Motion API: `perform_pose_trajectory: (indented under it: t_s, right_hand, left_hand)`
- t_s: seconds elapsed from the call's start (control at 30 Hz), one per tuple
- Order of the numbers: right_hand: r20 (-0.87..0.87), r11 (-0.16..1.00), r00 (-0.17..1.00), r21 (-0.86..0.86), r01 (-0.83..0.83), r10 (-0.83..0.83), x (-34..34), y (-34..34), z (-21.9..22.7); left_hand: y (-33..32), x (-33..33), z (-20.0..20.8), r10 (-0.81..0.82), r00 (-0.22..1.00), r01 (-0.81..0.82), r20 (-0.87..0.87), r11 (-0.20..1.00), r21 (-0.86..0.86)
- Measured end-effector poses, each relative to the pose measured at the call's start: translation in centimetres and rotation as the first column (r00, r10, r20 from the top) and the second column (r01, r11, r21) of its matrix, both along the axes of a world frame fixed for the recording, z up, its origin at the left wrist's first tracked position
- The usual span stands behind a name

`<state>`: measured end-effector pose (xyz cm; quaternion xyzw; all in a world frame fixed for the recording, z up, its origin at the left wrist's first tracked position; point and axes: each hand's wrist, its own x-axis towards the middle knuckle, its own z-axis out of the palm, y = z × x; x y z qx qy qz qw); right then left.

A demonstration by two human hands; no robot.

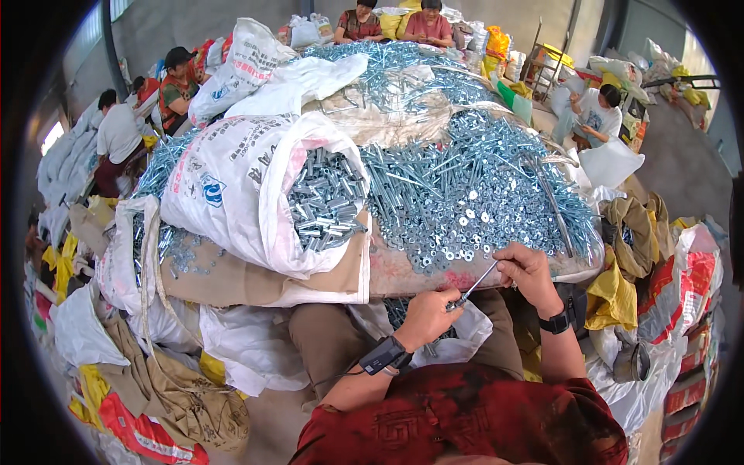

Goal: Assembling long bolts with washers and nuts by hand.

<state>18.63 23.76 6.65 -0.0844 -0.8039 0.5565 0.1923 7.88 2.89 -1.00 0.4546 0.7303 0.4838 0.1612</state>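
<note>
Slim silver metal rod slanting between your two hands at the near side of the bench

At far left, a co-worker in a white shirt sits near piled sacks, and another in a black cap sits farther right. Nearer you, a large white woven plastic sack with dark print lies on the bench, its mouth turned toward the right and packed with short, shiny cylindrical metal sleeves.

To the right of that mouth spreads a heap of long silver threaded rods, with small round metal washers scattered at its near side.

In front of the bench, your left hand has its fingers curled, pinching the thicker lower end of the slim rod. Below it, a white plastic bag with metal pieces lies between your legs. Your right hand is just beyond, thumb and fingertips pinching the rod's upper end.

Farther right, a dark metal bar leans on the heap. Then come a yellow woven sack, a grey metal can near it, and a red-and-white plastic sack at far right.
</note>
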Motion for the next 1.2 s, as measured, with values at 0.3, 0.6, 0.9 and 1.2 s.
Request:
perform_pose_trajectory:
  t_s: [0.3,0.6,0.9,1.2]
  right_hand:
    - [-0.008,0.992,1.0,-0.129,0.01,-0.012,0.7,-1.8,1.9]
    - [-0.045,0.995,0.996,-0.065,0.072,-0.075,-0.7,-3.2,1.6]
    - [0.087,0.884,0.968,-0.433,-0.175,0.235,-1.4,-5.4,-0.5]
    - [0.042,0.938,0.957,-0.214,-0.273,0.288,-4.3,-6.3,-2.2]
  left_hand:
    - [-1.4,0.3,0.5,0.023,0.999,-0.018,-0.047,0.995,0.097]
    - [-2.6,-0.2,0.8,0.156,0.951,-0.135,-0.266,0.986,0.098]
    - [-2.3,0.1,1.2,0.103,0.994,-0.111,0.046,0.967,0.23]
    - [-2.3,-1.0,1.3,-0.004,0.979,-0.079,0.204,0.915,0.396]
